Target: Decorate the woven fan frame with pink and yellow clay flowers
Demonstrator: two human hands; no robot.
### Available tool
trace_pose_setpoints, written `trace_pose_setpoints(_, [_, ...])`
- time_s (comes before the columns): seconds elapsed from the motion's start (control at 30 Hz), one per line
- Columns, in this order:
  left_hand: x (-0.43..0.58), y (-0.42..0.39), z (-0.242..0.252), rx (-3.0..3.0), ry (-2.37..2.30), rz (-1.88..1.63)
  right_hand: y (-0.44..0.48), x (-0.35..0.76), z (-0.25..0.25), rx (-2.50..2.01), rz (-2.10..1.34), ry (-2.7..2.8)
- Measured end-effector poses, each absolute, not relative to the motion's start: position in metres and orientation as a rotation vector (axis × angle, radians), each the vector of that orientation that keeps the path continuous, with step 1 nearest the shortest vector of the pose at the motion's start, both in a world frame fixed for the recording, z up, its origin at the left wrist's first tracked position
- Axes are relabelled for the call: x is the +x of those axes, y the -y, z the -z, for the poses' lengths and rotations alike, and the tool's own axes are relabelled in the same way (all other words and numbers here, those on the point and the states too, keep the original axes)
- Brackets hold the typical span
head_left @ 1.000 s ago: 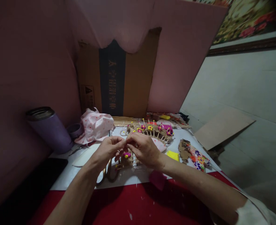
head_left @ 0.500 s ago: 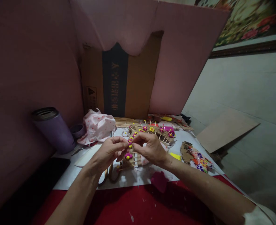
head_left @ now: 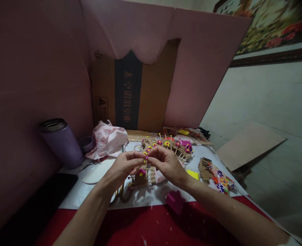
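Observation:
My left hand (head_left: pixel 126 165) and my right hand (head_left: pixel 167 165) meet at the fingertips, both closed in a pinch. Between them is a small magenta piece (head_left: pixel 147 157), apparently modelling clay, partly hidden by the fingers. Just behind and below the hands lies a curved twine-and-stick weaving (head_left: pixel 183 148), set with magenta and yellow clay flowers (head_left: pixel 167 144). One magenta flower with a yellow centre (head_left: pixel 141 172) shows beneath my fingers. A magenta clay lump (head_left: pixel 176 201) rests in front of my right wrist, and a yellow clay block (head_left: pixel 192 175) lies beside that forearm.
A purple tumbler (head_left: pixel 62 143) and a spotted pink cloth (head_left: pixel 108 140) stand at left. Scissor-like looped handles (head_left: pixel 125 195) lie under my left hand. Cardboard scrap (head_left: pixel 205 169) and a flower-patterned packet (head_left: pixel 222 181) are at right. Pink-covered board (head_left: pixel 192 75) walls the back.
The view has shifted slightly. Both hands stay together at the fingertips, and a magenta piece now shows more plainly between them.

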State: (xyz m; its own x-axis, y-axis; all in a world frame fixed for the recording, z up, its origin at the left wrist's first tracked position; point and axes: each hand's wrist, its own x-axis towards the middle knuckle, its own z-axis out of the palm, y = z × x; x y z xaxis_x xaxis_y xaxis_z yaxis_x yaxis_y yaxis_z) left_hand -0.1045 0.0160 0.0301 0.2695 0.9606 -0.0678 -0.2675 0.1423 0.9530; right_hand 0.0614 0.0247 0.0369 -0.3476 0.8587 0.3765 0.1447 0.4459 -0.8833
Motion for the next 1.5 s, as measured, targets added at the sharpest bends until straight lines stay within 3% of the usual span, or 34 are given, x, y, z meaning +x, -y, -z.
trace_pose_setpoints(0.17, [-0.105, -0.017, -0.024, 1.071, -0.820, -1.073, -0.018, 0.058, -0.039, -0.900, -0.698, 1.905])
trace_pose_setpoints(0.43, [-0.114, -0.017, -0.025, 0.997, -0.676, -1.025, -0.018, 0.062, -0.037, -0.883, -0.806, 1.810])
trace_pose_setpoints(0.87, [-0.109, -0.018, -0.025, 0.998, -0.752, -0.970, -0.016, 0.061, -0.035, -0.876, -0.679, 1.887])
trace_pose_setpoints(1.17, [-0.108, -0.020, -0.021, 1.018, -0.787, -1.058, -0.020, 0.060, -0.029, -0.910, -0.810, 1.814])
trace_pose_setpoints(1.4, [-0.104, -0.018, -0.018, 1.070, -0.868, -1.061, -0.016, 0.054, -0.028, -0.985, -0.650, 1.959])
trace_pose_setpoints(1.5, [-0.105, -0.019, -0.020, 1.031, -0.824, -1.075, -0.016, 0.055, -0.028, -0.940, -0.756, 1.931])
